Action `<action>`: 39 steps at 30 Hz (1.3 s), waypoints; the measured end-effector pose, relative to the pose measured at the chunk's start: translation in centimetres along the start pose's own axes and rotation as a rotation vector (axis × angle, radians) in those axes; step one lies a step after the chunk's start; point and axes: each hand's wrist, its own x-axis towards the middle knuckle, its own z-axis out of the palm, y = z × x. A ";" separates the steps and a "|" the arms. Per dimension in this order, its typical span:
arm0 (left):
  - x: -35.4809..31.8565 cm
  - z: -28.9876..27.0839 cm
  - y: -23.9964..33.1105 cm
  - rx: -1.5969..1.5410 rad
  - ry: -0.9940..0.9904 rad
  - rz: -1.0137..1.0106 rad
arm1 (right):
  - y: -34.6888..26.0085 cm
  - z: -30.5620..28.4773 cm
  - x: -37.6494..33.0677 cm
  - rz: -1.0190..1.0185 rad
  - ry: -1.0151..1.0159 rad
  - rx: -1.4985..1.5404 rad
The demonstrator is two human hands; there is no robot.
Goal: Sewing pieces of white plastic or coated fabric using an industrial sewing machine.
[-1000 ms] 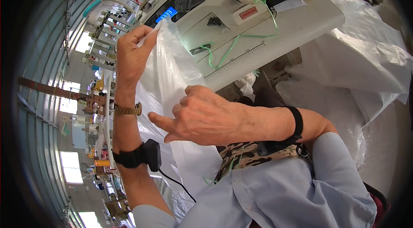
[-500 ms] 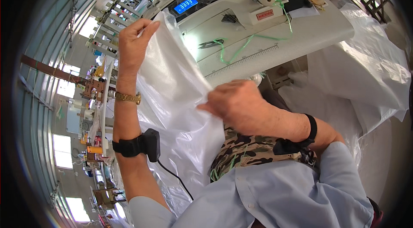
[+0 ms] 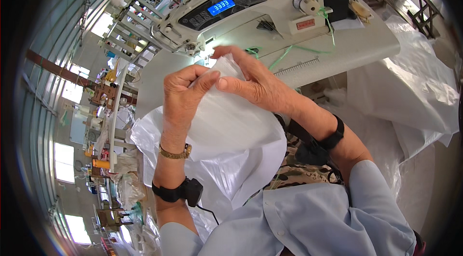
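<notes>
A white woven plastic sheet (image 3: 226, 121) hangs from my hands in front of the sewing machine and drapes down over my lap. My left hand (image 3: 185, 89) is closed on the sheet's upper edge, pinching it between thumb and fingers. Just to its right, my right hand (image 3: 258, 84) is at the same upper part, its thumb tip touching the sheet near the left thumb. The right fingers are curved but apart from the thumb, reaching past the top edge; their tips are slightly blurred. Both hands are close to the lit needle area of the sewing machine (image 3: 284, 12).
Green thread (image 3: 304, 46) runs from the machine over its pale table (image 3: 357, 53), which has a ruler scale (image 3: 294, 67) along the front. More white plastic sheeting (image 3: 405, 96) lies heaped at the right. Cluttered workbenches and racks (image 3: 103, 135) stand at the left.
My left hand has moved right and down with the sheet's edge. My right hand has moved up beside it, and the sheet now hangs in a fold between my arms.
</notes>
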 end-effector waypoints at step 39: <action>-1.6 -4.0 -7.6 0.373 0.060 0.074 | 3.7 3.5 -3.6 0.476 -0.424 -0.131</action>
